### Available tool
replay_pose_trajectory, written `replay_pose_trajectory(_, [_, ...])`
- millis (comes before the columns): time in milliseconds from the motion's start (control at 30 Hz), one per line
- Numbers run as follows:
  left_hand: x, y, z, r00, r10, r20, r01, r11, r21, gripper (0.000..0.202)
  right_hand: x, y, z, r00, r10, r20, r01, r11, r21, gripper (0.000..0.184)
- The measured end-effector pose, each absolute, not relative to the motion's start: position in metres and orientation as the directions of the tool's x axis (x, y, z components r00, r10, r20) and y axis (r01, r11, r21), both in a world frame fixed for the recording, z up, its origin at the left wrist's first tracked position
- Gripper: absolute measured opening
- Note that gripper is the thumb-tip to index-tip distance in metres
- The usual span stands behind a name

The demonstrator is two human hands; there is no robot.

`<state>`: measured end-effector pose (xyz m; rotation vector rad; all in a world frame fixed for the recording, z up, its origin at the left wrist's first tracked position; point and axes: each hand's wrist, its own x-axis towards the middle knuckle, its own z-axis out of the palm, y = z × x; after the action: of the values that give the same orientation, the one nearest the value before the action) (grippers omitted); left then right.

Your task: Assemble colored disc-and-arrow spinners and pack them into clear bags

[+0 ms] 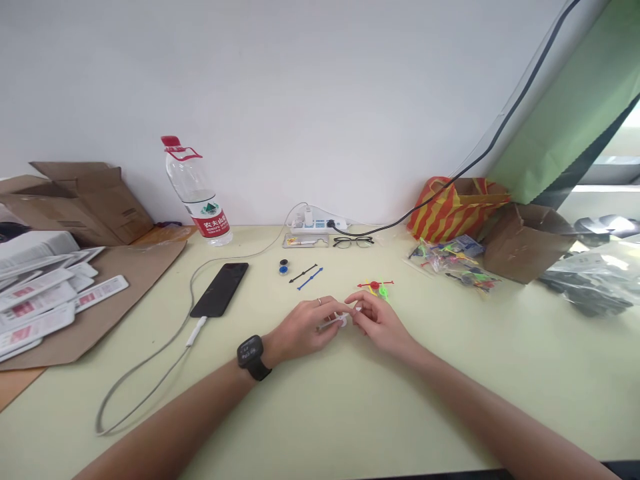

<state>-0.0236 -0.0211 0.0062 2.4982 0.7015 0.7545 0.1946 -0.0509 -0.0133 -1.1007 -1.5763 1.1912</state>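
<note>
Just above the table, my left hand point(309, 327) is closed on a small white plastic arrow spinner point(342, 321) with a round middle. My right hand point(381, 325) pinches at the spinner's other end, its fingertips close to the left ones and partly covering the piece. Behind my right hand lie a red arrow spinner point(375, 285), a bright green one point(383, 291) and a yellow one, partly hidden. Farther left are a blue arrow point(310, 279), a black arrow point(303, 273), a black disc point(284, 263) and a blue disc point(283, 271).
A phone point(220, 290) on a charging cable lies left, near a large water bottle point(200, 193). Glasses point(353, 243) and a power strip point(320, 225) sit by the wall. Bagged spinners point(455, 263), a small carton point(525, 243) and a striped bag point(440, 210) stand right. Cards point(40, 300) lie on cardboard left.
</note>
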Motion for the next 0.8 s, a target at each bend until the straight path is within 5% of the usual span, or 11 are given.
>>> replay_pose_trajectory(567, [-0.024,-0.014,-0.004,0.711,0.602,0.363,0.373,-0.761,0.531,0.012,0.200,-0.047,-0.010,-0.217,0.975,-0.039,0.185,0.002,-0.983,0.020])
replay_pose_trajectory(800, [-0.023,-0.012,-0.004,0.705,0.580,0.408,0.354,-0.786,0.507,0.015,0.200,-0.044,-0.016,-0.187,0.978,0.094,0.237,0.138,-0.962,0.016])
